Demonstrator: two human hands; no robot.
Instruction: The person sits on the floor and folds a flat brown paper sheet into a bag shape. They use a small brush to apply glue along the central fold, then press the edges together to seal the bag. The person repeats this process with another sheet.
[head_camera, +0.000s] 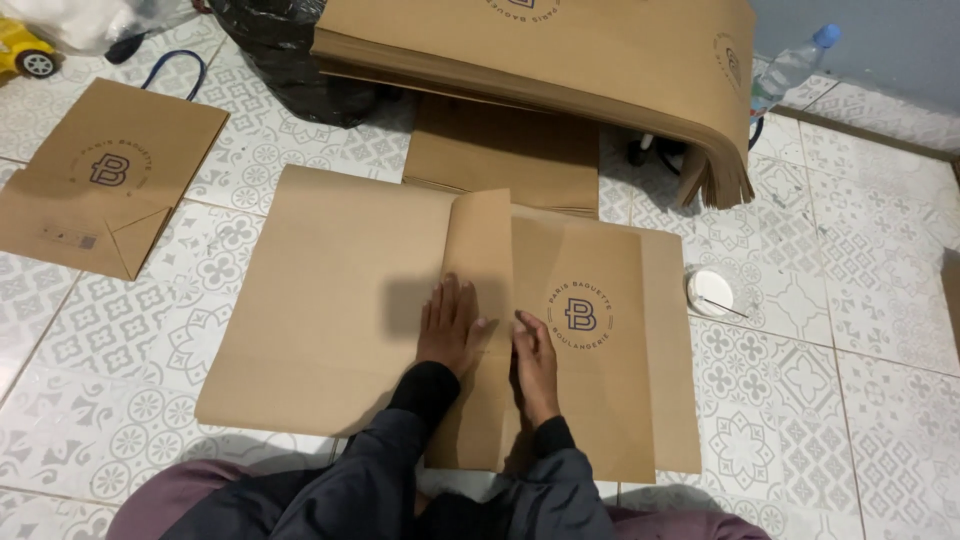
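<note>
Hands creasing a brown paper sheet (330, 300) on the tiled floor (880, 400).
Its flap (482, 250) is folded over, the crease running away from the person; left hand (452, 325) lies flat with fingers spread, right hand (535, 360) presses the fold, fingers together.

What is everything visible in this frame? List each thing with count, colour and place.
brown paper sheet: one, brown with a round dark emblem, flat on the floor at centre, a flap folded over its middle
finished paper bag: one, brown, flat at far left
stack of paper sheets: one pile, brown, top, drooping at its right end
smaller brown sheets: brown, under the stack
black plastic bag: one, top left of centre
plastic bottle: one, clear with blue cap, top right
small round dish: one, white, right of the sheet
toy car: one, yellow, top-left corner
tiled floor: white-grey pattern
left hand: flat on the flap
right hand: pressing the fold
</note>
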